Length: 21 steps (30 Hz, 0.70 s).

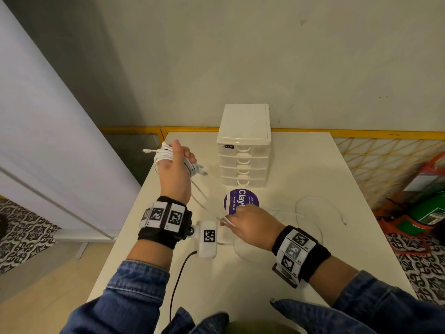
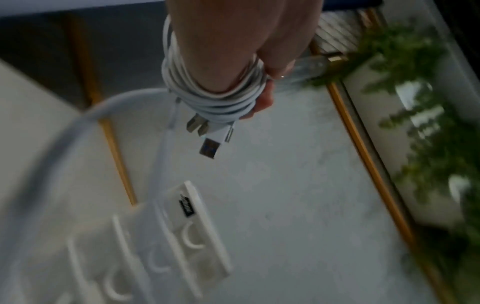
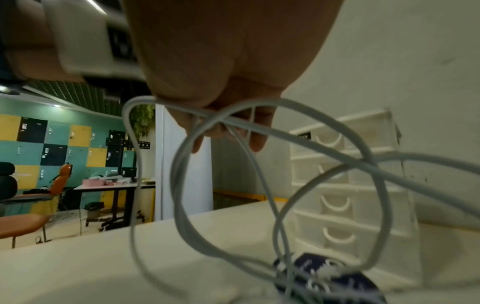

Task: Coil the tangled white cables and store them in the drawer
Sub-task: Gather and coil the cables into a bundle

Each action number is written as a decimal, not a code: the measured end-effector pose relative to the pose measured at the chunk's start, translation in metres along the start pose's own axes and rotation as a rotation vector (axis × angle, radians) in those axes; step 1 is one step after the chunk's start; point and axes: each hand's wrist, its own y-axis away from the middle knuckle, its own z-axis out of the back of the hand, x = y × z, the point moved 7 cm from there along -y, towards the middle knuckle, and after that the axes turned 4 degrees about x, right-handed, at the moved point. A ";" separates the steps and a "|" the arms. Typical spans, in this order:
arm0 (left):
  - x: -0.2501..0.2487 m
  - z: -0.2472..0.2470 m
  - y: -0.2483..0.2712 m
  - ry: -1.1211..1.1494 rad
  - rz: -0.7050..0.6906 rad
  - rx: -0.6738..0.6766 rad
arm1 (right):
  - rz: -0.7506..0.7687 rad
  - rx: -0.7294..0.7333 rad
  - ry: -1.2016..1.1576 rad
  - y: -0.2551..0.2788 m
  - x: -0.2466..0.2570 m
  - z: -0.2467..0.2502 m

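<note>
White cable (image 1: 166,154) is wound in a tight coil around the left hand (image 1: 177,165), which grips it above the far left part of the table (image 1: 301,165); several plugs (image 2: 207,133) hang loose from the bundle. Slack runs from there down to the right hand (image 1: 250,225), whose fingers (image 3: 257,131) pinch a few crossed loops near the table's middle. More cable (image 1: 313,208) lies in a loose ring on the right, its end free.

The step in hand looks like winding the remaining slack onto the coil. To do it well, I would judge: let the strand slide through the right fingers under light tension, shake out the crossed loops before they reach the coil, and lay each turn beside the last, not over the dangling plugs. Keep the left grip firm so the turns do not slip off.

The drawers (image 1: 244,165) of the small white unit at the far middle all appear closed, so storing is not yet begun.

Writing: a dark tag (image 1: 227,146) on the top drawer is too small to read surely. A purple round sticker (image 1: 240,200) on the table shows "Clay", partly hidden by the right hand, with smaller text reading roughly "Clean as you go".
</note>
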 end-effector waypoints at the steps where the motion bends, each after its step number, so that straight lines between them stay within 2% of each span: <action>1: 0.000 0.001 0.001 -0.155 -0.038 0.023 | 0.021 -0.067 0.045 -0.001 0.003 0.011; 4: 0.011 -0.001 0.006 -0.578 -0.123 0.173 | 0.059 -0.257 0.133 0.001 0.004 0.043; 6: 0.027 -0.006 0.012 -0.742 -0.058 0.314 | 0.034 -0.362 0.124 0.003 -0.003 0.065; 8: 0.042 -0.011 0.022 -0.795 0.067 0.430 | -0.032 -0.435 0.096 0.007 -0.014 0.083; 10: 0.051 -0.020 0.035 -0.793 0.178 0.549 | -0.086 -0.478 0.073 0.010 -0.023 0.094; 13: 0.061 -0.041 0.055 -0.752 0.275 0.746 | -0.140 -0.521 0.015 0.011 -0.038 0.102; 17: 0.068 -0.051 0.065 -0.663 0.397 0.785 | -0.175 -0.563 0.014 0.014 -0.052 0.101; 21: 0.065 -0.051 0.066 -0.500 0.450 0.805 | -0.130 -0.547 -0.048 0.015 -0.059 0.094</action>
